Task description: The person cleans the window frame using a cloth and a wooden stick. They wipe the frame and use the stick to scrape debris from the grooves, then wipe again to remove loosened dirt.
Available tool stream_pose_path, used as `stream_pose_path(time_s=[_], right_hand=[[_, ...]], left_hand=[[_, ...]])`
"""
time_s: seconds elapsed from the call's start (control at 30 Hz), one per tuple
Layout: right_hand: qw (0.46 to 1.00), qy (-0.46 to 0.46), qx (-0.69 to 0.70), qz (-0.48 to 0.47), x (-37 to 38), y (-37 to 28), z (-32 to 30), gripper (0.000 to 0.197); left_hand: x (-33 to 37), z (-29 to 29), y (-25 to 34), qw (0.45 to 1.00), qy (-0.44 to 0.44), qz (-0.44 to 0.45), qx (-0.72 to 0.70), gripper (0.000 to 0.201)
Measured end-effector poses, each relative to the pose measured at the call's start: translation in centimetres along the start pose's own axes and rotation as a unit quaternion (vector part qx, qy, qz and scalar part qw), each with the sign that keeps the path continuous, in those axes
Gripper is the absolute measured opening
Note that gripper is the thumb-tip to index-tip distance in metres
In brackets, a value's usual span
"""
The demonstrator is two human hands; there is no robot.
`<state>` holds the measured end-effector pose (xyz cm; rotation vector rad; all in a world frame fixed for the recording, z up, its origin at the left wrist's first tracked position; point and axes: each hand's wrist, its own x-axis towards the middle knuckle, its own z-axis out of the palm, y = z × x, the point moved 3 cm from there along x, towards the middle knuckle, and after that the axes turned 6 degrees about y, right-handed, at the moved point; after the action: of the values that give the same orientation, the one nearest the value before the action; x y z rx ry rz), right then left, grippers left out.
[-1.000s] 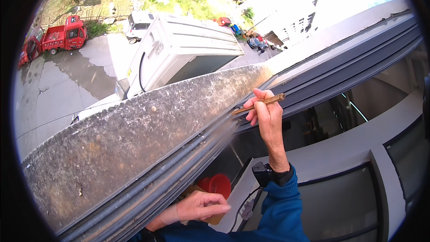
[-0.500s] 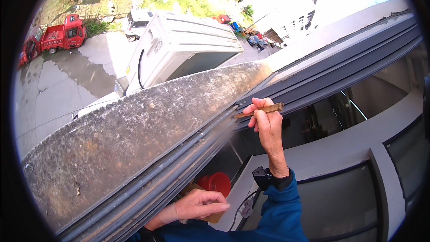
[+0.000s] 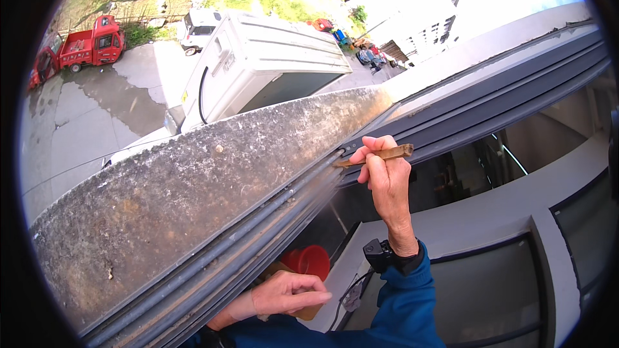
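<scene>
My right hand (image 3: 388,177) is closed around a thin, flat wooden stick (image 3: 394,153). The stick's tip points left into the corner where the dark window track (image 3: 258,235) meets the upright frame (image 3: 451,116); whether it touches is too small to tell. A dark device on a band (image 3: 380,254) sits at my right wrist. Lower down, my left hand (image 3: 290,293) rests by the inner edge of the track, fingers stretched out and apart from the thumb. Partly hidden beneath it is a tan object (image 3: 308,312) whose kind I cannot make out.
A weathered concrete sill (image 3: 193,180) runs outside the track. Below on the inner side stands a red bucket (image 3: 311,261), with a black cable (image 3: 343,299) nearby. Outside, far below, are a white box truck (image 3: 277,45) and a red three-wheeled truck (image 3: 93,45).
My right hand has shifted slightly to the right and up with the wooden stick. My left hand stays nearly where it was.
</scene>
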<state>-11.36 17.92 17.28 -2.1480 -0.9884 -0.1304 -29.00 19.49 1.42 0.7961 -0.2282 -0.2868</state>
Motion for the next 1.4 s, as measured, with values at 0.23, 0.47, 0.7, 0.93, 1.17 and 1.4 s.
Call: stream_pose_path(time_s=[0.23,0.47,0.7,0.93,1.17,1.4], right_hand=[[0.997,0.019,-0.071,0.004,1.6,3.5,1.2,0.024],[0.992,-0.017,-0.124,-0.026,2.2,5.9,2.7,0.021],[0.998,-0.027,-0.042,0.039,0.4,3.0,0.6,0.018],[0.979,-0.025,-0.182,-0.085,-0.4,3.4,3.0,0.007],[0.994,0.004,0.108,0.015,-2.4,0.3,-0.5,0.01],[0.997,0.059,0.054,-0.002,-0.9,3.3,0.4,0.013]], left_hand=[[-0.1,-0.2,0.3,1.0,-0.013,-0.021,0.003,0.023],[-0.1,-0.2,0.4,1.0,-0.016,-0.005,0.012,0.022],[-0.1,-0.2,0.3,1.0,-0.014,-0.011,0.018,0.021],[-0.1,-0.2,0.1,1.0,-0.019,-0.016,0.011,0.021],[0.2,0.0,-0.6,1.0,-0.002,0.011,-0.021,0.024],[0.0,0.1,-0.4,1.0,-0.007,0.013,-0.024,0.024]])
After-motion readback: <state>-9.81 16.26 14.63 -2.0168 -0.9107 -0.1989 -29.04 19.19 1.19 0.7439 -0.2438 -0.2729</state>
